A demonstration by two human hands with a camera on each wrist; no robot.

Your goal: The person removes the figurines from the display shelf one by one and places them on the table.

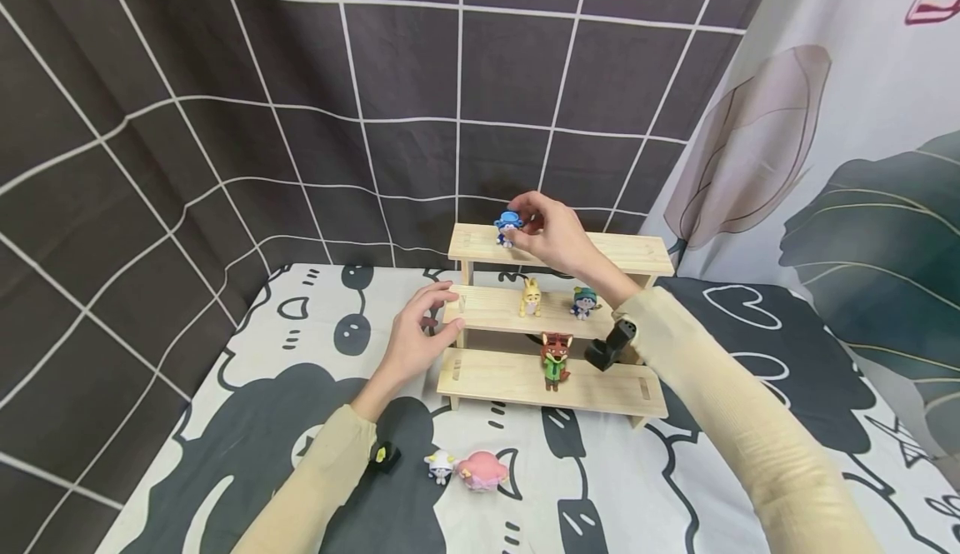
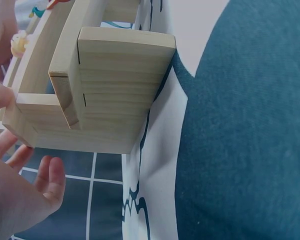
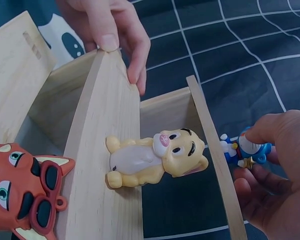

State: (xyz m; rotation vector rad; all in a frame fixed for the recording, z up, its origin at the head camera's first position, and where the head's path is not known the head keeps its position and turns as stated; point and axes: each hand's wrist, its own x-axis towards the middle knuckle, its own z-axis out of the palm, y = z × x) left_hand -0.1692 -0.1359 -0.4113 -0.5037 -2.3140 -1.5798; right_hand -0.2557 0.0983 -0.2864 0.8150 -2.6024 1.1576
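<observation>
My right hand [image 1: 557, 236] pinches a blue-and-white cat figurine [image 1: 507, 221] between thumb and fingers. The figurine stands upright over the left part of the top board of a three-tier wooden display shelf [image 1: 480, 242], its feet right at the board. At the left end of the middle board, my left hand [image 1: 411, 336] holds the shelf, thumb on the near edge and fingers at the far side. On that board stand a yellow animal figurine [image 1: 530, 297] and a small figurine with a teal hat [image 1: 583, 302]. A fox figurine [image 1: 555, 362] in green stands on the bottom board.
In front of the shelf, a small white figurine [image 1: 439, 466] lies beside a pink figurine [image 1: 483, 471] on the black-and-white patterned cloth [image 1: 615, 462]. A dark grid-patterned curtain [image 1: 405, 62] hangs close behind the shelf. A leaf-print curtain [image 1: 757, 146] hangs at the right.
</observation>
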